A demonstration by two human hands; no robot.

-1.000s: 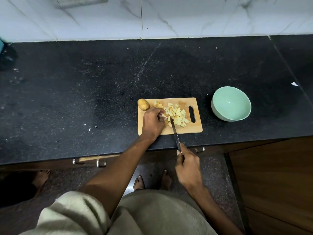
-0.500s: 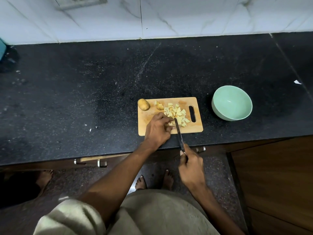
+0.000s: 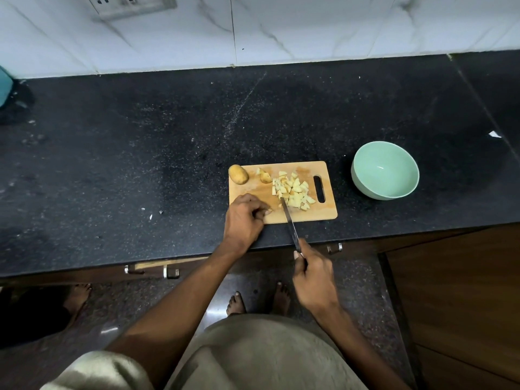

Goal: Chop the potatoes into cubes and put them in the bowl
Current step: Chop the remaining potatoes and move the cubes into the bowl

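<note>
Since whole potato [image 3: 238, 174] is round and firm, rolling is expected; flat side advised. Left hand [image 3: 244, 218] curled, small piece seemingly pinched. Knife [image 3: 289, 222] gripped by right hand [image 3: 313, 278]. Cubes [image 3: 294, 192], light, wet, on board [image 3: 323, 213]; bowl [image 3: 385, 170] empty.

No readable text, labels, numbers; wall socket plate [image 3: 132, 5] markings, if any, too blurred.
</note>
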